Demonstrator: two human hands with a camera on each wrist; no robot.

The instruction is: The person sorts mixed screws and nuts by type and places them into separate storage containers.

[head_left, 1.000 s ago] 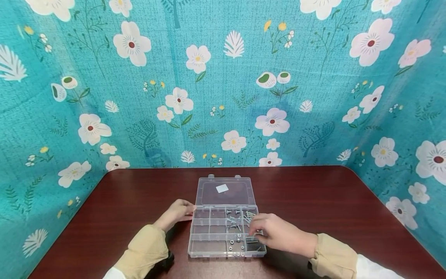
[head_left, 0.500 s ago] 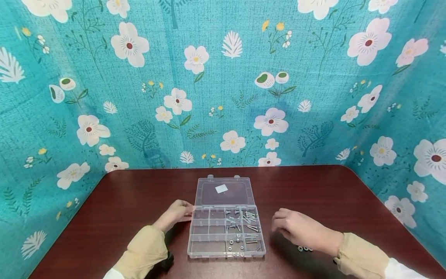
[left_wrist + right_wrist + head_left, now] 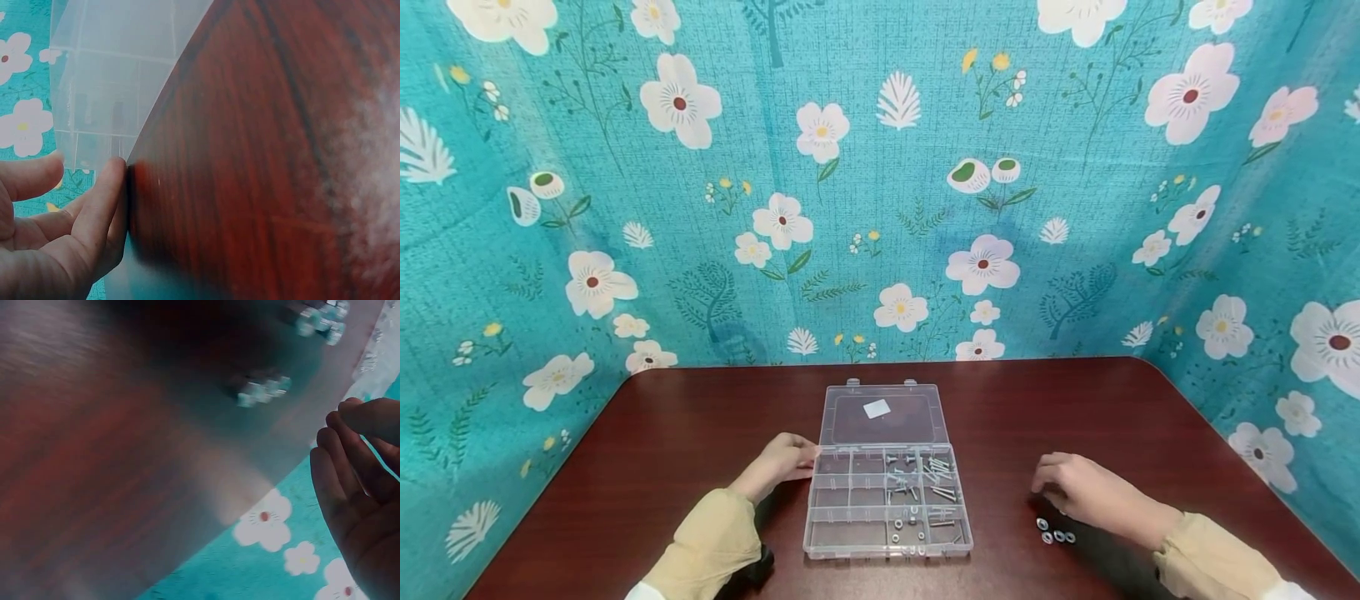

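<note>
A clear plastic compartment box [image 3: 846,530] lies on the table with its lid folded back. Its right-hand compartments hold screws [image 3: 942,471] and several nuts [image 3: 898,524]. My left hand [image 3: 781,460] rests its fingertips against the box's left wall; in the left wrist view the thumb stands apart from the index finger. Right of the box, my right hand [image 3: 1086,492] hovers over the table with loosely bent fingers and nothing seen in them. Several loose metal nuts [image 3: 1059,536] lie just below it. Two clusters of small metal pieces [image 3: 264,392] show, blurred, in the right wrist view.
The dark red wooden table [image 3: 700,417] runs back to a teal flowered cloth [image 3: 850,167] that hangs behind and at both sides. A small white label [image 3: 877,408] sits on the lid. Several left-hand compartments hold nothing.
My right hand has come out of the box's front right compartments and moved right over the table, bringing the loose nuts into view. My left hand stays at the box's left wall.
</note>
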